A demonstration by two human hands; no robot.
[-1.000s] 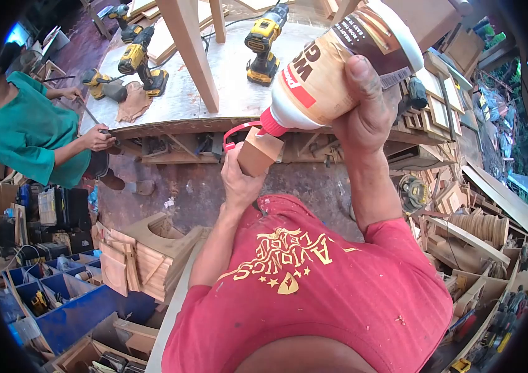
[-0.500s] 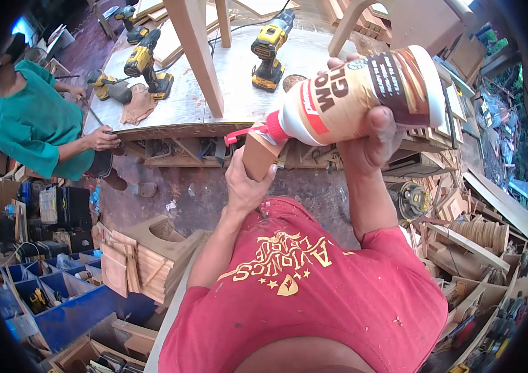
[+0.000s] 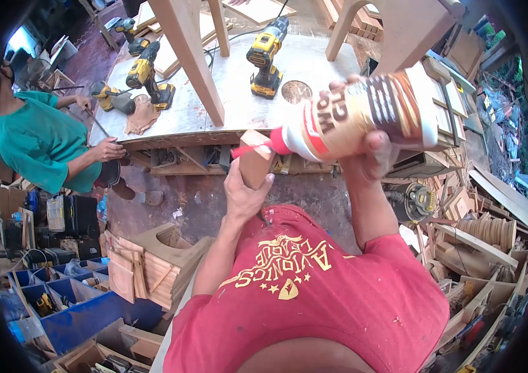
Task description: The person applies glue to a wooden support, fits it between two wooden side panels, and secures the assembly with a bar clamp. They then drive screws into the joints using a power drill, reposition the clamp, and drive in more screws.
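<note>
My left hand [image 3: 244, 194] is closed around a short wooden block [image 3: 256, 166], its cut end facing up. In my right hand [image 3: 373, 155] is a large wood glue bottle [image 3: 345, 118], tipped sideways with its red nozzle [image 3: 256, 148] pointing left. The nozzle lies across the block's upper end in this view, and a pale spot of glue [image 3: 264, 150] shows there beside it. My right thumb presses the bottle's near side, while the other fingers wrap behind it, mostly hidden.
Ahead is a workbench [image 3: 239, 112] carrying a yellow drill [image 3: 266, 59], another drill [image 3: 147, 74] and upright wooden legs [image 3: 192, 62]. A co-worker in a green shirt [image 3: 43, 140] stands at its left end. Stacked wooden pieces [image 3: 152, 267] and a blue divided bin [image 3: 90, 311] sit lower left.
The bottle and its nozzle have shifted slightly down, and the block's end has tilted more into view. The co-worker appears a little lower and farther right.
</note>
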